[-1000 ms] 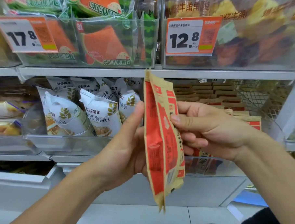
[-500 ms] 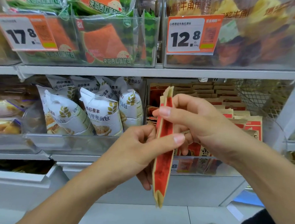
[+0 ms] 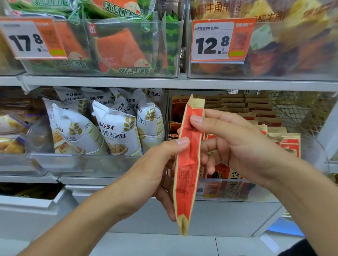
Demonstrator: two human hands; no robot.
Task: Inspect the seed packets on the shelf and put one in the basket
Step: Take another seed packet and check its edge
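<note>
Before the shelf [image 3: 166, 82], both hands, left [image 3: 152, 173] and right [image 3: 235, 144], pinch one red seed packet [image 3: 188, 163] edge-on: inspection under way, basket placement outstanding, no basket clearly identifiable

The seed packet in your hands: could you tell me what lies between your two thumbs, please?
In the head view, only the seed packet itself, held upright and edge-on: the left hand pinches its left side, the right hand its right.

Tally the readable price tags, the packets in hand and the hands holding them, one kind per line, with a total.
Price tags: 2, the 17.8 tag and the 12.8 tag
Held seed packet: 1
Hands: 2, left hand and right hand
Total: 5
</note>
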